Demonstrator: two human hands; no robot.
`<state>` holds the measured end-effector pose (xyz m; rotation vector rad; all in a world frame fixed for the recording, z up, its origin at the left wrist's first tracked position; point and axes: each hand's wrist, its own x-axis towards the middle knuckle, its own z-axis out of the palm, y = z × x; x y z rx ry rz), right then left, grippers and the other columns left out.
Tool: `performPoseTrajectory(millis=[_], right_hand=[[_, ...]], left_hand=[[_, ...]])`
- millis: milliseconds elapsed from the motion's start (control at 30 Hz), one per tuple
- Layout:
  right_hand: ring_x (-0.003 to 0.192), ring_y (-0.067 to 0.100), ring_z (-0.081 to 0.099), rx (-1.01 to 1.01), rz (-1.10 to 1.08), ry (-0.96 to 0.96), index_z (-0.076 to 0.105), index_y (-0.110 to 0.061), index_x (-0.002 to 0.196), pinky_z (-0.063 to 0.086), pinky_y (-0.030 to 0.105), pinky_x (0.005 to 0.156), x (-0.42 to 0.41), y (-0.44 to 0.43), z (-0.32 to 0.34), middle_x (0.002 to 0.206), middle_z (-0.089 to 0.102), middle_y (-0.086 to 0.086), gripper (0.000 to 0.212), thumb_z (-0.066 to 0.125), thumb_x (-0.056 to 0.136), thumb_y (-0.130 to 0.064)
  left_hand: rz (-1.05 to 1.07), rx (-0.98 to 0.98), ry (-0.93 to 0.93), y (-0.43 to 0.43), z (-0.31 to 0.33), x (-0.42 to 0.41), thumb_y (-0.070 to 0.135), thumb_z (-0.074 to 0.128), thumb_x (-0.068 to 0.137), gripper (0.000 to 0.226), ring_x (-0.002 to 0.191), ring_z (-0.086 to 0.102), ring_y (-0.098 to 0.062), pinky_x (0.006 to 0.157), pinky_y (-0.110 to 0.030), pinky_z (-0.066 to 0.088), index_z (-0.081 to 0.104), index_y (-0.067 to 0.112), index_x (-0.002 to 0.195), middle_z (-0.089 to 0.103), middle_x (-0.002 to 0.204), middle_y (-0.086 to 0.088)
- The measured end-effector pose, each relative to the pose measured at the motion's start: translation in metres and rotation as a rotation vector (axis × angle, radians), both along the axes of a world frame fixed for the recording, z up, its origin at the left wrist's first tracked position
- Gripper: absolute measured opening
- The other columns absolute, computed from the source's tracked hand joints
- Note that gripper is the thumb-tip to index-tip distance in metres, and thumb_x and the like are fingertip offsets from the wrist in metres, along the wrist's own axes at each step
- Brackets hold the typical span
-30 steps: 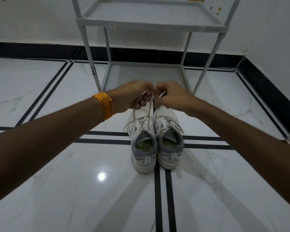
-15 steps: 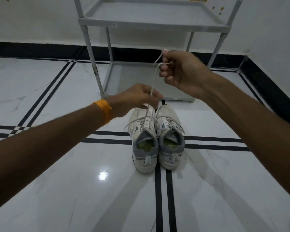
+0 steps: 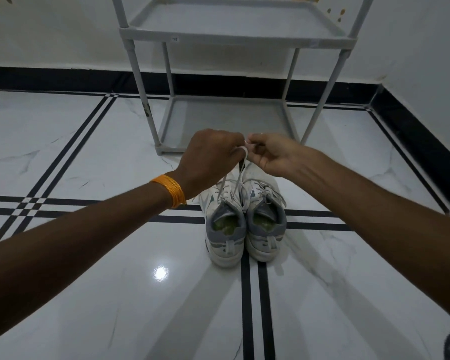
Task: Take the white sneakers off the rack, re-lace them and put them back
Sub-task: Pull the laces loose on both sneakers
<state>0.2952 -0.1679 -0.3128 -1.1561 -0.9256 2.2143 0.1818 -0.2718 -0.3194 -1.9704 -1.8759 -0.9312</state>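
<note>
Two white sneakers with grey heels stand side by side on the floor, heels toward me: the left sneaker (image 3: 225, 229) and the right sneaker (image 3: 265, 224). My left hand (image 3: 211, 159) and my right hand (image 3: 273, 157) meet just above the toes, each pinching the white lace (image 3: 240, 172) that rises from the left sneaker. The toes of both sneakers are hidden behind my hands. The grey shoe rack (image 3: 231, 37) stands right behind, with both shelves bare.
The floor is glossy white marble with black stripe lines (image 3: 247, 307). A white wall with a black skirting (image 3: 63, 79) runs behind the rack and along the right side. An orange bangle (image 3: 170, 189) sits on my left wrist.
My right hand, which had pulled the lace up high toward the rack, has come back down next to my left hand above the sneakers.
</note>
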Motion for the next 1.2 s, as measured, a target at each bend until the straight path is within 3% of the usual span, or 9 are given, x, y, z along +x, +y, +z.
performPoseTrajectory(millis=[67, 133, 233, 367, 667, 833, 967, 1100, 1200], right_hand=[[0.07, 0.019, 0.065, 0.012, 0.042, -0.034, 0.056, 0.003, 0.09, 0.062, 0.028, 0.059, 0.001, -0.002, -0.003, 0.083, 0.061, 0.017, 0.011, 0.049, 0.097, -0.001], [0.082, 0.027, 0.069, 0.087, 0.136, -0.14, 0.056, 0.003, 0.106, 0.063, 0.032, 0.065, 0.005, -0.006, -0.002, 0.097, 0.064, 0.021, 0.017, 0.053, 0.097, -0.011], [0.094, 0.03, 0.068, 0.486, 0.19, -0.454, 0.049, -0.009, 0.118, 0.062, 0.04, 0.076, 0.007, -0.015, -0.002, 0.107, 0.063, 0.016, 0.036, 0.056, 0.093, -0.034], [0.081, 0.025, 0.07, 0.89, -0.052, -0.388, 0.052, -0.017, 0.095, 0.062, 0.038, 0.065, 0.002, -0.032, 0.004, 0.091, 0.064, 0.01, 0.016, 0.06, 0.087, -0.027], [0.069, 0.018, 0.067, 0.602, 0.438, -0.251, 0.058, -0.008, 0.103, 0.053, 0.026, 0.058, 0.016, -0.031, 0.003, 0.084, 0.07, 0.009, 0.02, 0.062, 0.091, -0.023], [0.067, 0.012, 0.057, 0.985, 0.324, -0.463, 0.072, -0.007, 0.078, 0.042, 0.025, 0.062, 0.022, -0.02, -0.002, 0.075, 0.07, 0.007, 0.025, 0.069, 0.086, -0.03], [0.082, 0.014, 0.063, 0.958, 0.115, -0.557, 0.071, 0.004, 0.08, 0.043, 0.023, 0.068, 0.043, 0.014, -0.003, 0.088, 0.071, 0.018, 0.028, 0.073, 0.082, -0.023], [0.067, 0.017, 0.058, 0.969, 0.138, -0.897, 0.072, -0.003, 0.069, 0.043, 0.028, 0.06, 0.072, 0.039, -0.033, 0.075, 0.069, 0.014, 0.017, 0.076, 0.074, -0.019], [0.062, 0.022, 0.062, 1.042, 0.193, -1.12, 0.073, -0.006, 0.068, 0.04, 0.024, 0.053, 0.086, 0.041, -0.059, 0.065, 0.068, 0.009, 0.018, 0.077, 0.073, -0.023]], left_hand=[[0.018, -0.08, -0.123, -0.001, 0.002, 0.002, 0.026, 0.055, 0.088, 0.029, 0.05, 0.062, -0.019, 0.056, -0.034, 0.054, 0.07, 0.008, 0.071, 0.067, 0.057, -0.005], [0.015, -0.266, -0.517, -0.001, 0.006, 0.002, 0.017, 0.056, 0.087, 0.027, 0.052, 0.069, -0.02, 0.053, -0.03, 0.056, 0.068, 0.004, 0.067, 0.067, 0.054, -0.005], [0.05, -0.49, -1.107, 0.002, 0.017, 0.0, 0.011, 0.054, 0.087, 0.025, 0.063, 0.073, -0.028, 0.055, -0.027, 0.05, 0.063, 0.002, 0.066, 0.059, 0.045, -0.001], [-0.004, -0.517, -1.221, 0.005, 0.022, -0.005, 0.017, 0.051, 0.091, 0.026, 0.074, 0.075, -0.029, 0.061, -0.026, 0.054, 0.064, 0.003, 0.073, 0.052, 0.042, 0.0], [-0.072, -0.407, -1.011, 0.001, 0.014, -0.011, 0.016, 0.043, 0.098, 0.034, 0.051, 0.065, -0.018, 0.053, -0.025, 0.055, 0.064, -0.006, 0.082, 0.062, 0.059, -0.013], [0.045, -0.261, -0.396, 0.002, 0.006, -0.024, 0.04, 0.043, 0.098, 0.05, 0.054, 0.068, -0.016, 0.062, -0.029, 0.056, 0.069, 0.005, 0.073, 0.07, 0.06, -0.007], [0.119, -0.168, -0.139, -0.005, -0.009, -0.051, 0.036, 0.059, 0.092, 0.038, 0.049, 0.058, -0.017, 0.062, -0.026, 0.047, 0.067, 0.006, 0.069, 0.062, 0.055, -0.002], [0.178, -0.357, 0.071, -0.027, -0.042, -0.089, 0.003, 0.064, 0.085, 0.007, 0.063, 0.064, -0.031, 0.066, -0.03, 0.049, 0.07, 0.002, 0.08, 0.069, 0.069, -0.017], [0.312, -0.588, 0.208, -0.045, -0.064, -0.112, 0.005, 0.065, 0.084, 0.009, 0.076, 0.064, -0.037, 0.072, -0.038, 0.055, 0.071, 0.002, 0.09, 0.07, 0.082, -0.021]])
